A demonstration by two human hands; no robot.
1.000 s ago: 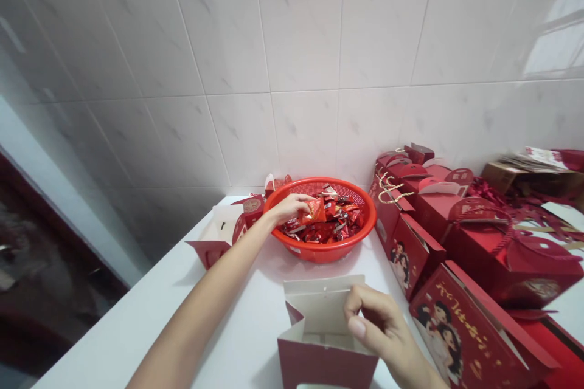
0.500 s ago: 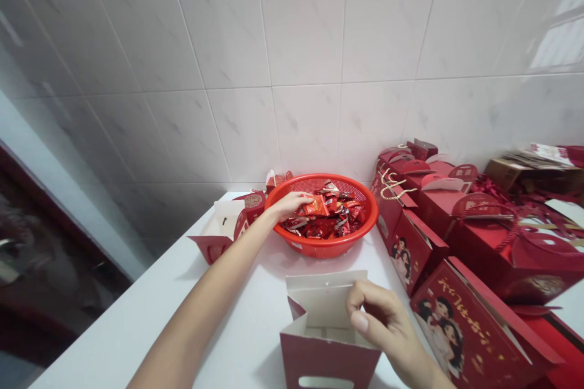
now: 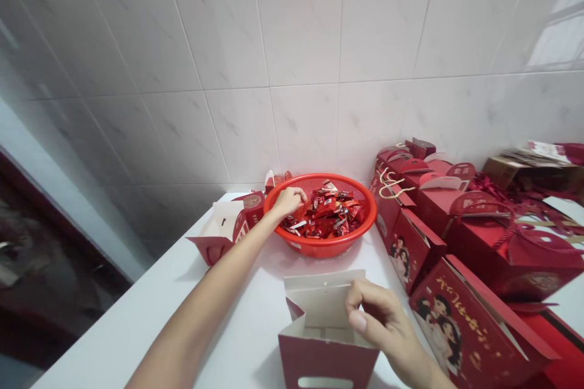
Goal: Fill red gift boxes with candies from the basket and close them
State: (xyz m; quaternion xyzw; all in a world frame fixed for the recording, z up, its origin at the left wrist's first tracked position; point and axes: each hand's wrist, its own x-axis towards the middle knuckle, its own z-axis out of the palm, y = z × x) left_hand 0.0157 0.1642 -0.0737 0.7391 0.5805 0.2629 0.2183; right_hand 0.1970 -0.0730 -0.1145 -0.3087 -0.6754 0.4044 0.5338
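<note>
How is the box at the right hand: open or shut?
Open: the box has its far flap raised, and its pale inside shows beside the right hand.

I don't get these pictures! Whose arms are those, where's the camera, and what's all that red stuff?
There's no robot, just a person wearing a camera on their head. That one camera looks forward and down, and took every picture. The person's bare left hand is inside a red basket of shiny wrapped packets; whether it holds one is hard to see. The bare right hand is curled at the edge of an open box, which is pale inside and stands on a white table. More red boxes stand on the right, and another open box sits on the left. Behind everything is a tiled wall.
</note>
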